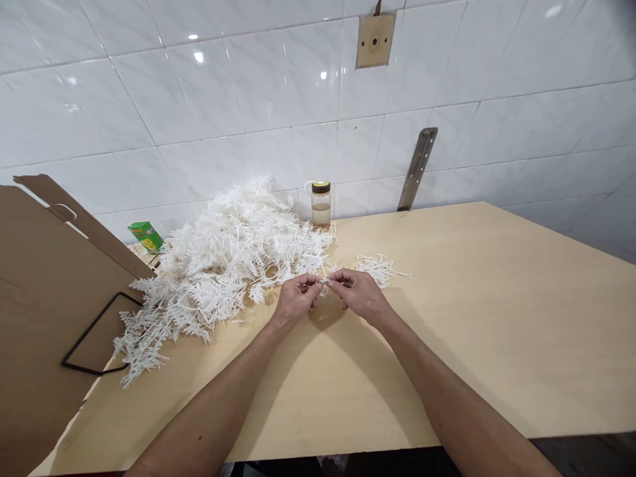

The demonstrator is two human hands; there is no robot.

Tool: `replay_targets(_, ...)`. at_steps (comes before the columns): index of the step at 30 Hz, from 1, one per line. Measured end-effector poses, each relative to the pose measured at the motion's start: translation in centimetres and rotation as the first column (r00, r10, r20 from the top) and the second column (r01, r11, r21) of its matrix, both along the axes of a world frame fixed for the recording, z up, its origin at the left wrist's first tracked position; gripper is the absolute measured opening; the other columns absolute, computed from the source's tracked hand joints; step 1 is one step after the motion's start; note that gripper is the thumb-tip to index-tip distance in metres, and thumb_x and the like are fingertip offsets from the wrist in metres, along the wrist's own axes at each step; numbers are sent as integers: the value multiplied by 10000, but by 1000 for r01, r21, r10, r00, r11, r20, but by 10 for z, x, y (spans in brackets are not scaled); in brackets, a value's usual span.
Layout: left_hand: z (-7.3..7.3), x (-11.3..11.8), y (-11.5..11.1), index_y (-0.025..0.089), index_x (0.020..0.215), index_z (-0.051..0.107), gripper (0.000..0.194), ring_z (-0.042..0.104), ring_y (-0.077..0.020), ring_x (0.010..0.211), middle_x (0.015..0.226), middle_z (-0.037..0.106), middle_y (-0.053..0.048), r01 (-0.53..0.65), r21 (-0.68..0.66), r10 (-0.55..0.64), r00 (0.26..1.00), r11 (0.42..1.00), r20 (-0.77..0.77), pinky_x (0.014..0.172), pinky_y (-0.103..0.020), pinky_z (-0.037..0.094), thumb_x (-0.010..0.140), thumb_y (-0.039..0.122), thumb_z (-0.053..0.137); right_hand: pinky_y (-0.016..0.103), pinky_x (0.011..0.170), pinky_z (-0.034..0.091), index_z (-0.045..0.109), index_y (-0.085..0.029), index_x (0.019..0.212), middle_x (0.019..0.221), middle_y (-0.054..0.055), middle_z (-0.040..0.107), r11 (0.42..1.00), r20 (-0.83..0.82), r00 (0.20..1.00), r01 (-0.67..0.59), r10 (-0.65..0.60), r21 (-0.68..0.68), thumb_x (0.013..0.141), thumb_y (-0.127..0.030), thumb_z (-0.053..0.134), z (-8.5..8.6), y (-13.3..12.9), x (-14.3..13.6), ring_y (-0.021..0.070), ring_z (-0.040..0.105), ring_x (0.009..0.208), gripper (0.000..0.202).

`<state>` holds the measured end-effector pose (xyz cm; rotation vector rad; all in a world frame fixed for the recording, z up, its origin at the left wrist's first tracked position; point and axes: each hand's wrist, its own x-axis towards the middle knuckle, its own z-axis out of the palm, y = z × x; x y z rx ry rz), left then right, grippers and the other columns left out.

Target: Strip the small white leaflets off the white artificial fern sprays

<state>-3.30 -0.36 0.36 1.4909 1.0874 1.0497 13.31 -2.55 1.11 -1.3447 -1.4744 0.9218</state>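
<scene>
My left hand (pixel 294 301) and my right hand (pixel 362 295) meet just above the table, fingertips pinched together. Between them is a thin white artificial-foliage sprig (pixel 324 279), mostly hidden by the fingers. A large heap of white artificial foliage (pixel 233 242) with fine branching tips spreads behind and to the left of my hands. Just beyond my right hand lies a small pile of loose white sprigs (pixel 378 267). A tiny loose piece (pixel 324 316) rests on the table below my fingers.
The light wooden table (pixel 497 318) meets a tiled wall (pixel 293 79). Behind the heap stands a dark-lidded jar (pixel 320 207) with liquid in it. At left are a green box (pixel 146 236), a large cardboard box (pixel 59 298) and a black wire frame (pixel 84 348). A metal bracket (pixel 418 169) rises against the wall.
</scene>
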Motion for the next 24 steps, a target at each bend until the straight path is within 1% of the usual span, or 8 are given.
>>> replay_targets(3,-3,-1,1,140,890,692,263,480,-80,408,481,541,40,-7,23,8,1000,1000,-5,429,-195,392,763,367,656,221,436,458,702,-178,828,691,3,649,999,9,1000,-16,17,-38,761,-422,617,2,0,1,107,536,485,267)
replay_targets(6,-5,-1,2,155,886,700,225,492,-87,440,506,558,34,-26,126,36,997,992,-72,451,-200,388,773,339,638,208,395,394,662,-167,714,541,-17,553,995,29,1000,15,-12,-94,794,-468,571,2,0,2,116,541,442,324)
replay_targets(8,-6,-1,1,167,877,711,199,496,-91,468,534,583,25,-27,206,56,989,978,-136,467,-201,382,784,320,624,205,383,367,646,-168,677,505,-24,518,992,29,999,41,-38,-116,797,-479,562,2,-1,1,122,547,434,345)
replay_targets(12,-5,-1,0,178,868,723,177,498,-94,516,599,628,9,-23,306,90,974,952,-206,504,-205,382,800,287,601,206,399,366,693,-177,743,484,-33,527,995,44,999,32,-28,-90,775,-449,594,4,-2,0,123,548,432,291)
replay_targets(15,-4,-1,-1,175,876,716,168,487,-90,518,646,652,1,-29,340,112,968,940,-227,512,-208,376,806,262,591,213,413,386,716,-185,780,542,-23,599,996,63,998,31,-25,-84,767,-428,605,4,-3,-1,117,548,431,267)
replay_targets(18,-5,0,-1,172,880,710,155,497,-93,533,704,680,-16,-25,388,142,951,921,-274,533,-217,388,809,233,586,231,439,420,729,-195,795,708,2,697,998,97,995,42,-37,-48,769,-406,610,-1,0,-2,114,563,453,243)
replay_targets(20,-7,0,-1,175,884,711,152,519,-103,557,740,695,-29,-13,425,162,934,905,-317,562,-228,407,810,216,585,242,477,447,730,-204,791,775,9,723,998,132,990,55,-55,4,773,-383,612,-5,2,-3,123,588,495,215)
replay_targets(24,-12,-1,2,188,882,715,151,551,-123,601,783,710,-39,7,455,182,911,890,-371,604,-249,425,808,201,585,263,583,482,735,-223,796,796,6,733,994,205,974,76,-92,82,789,-335,597,-11,4,-4,150,631,607,178)
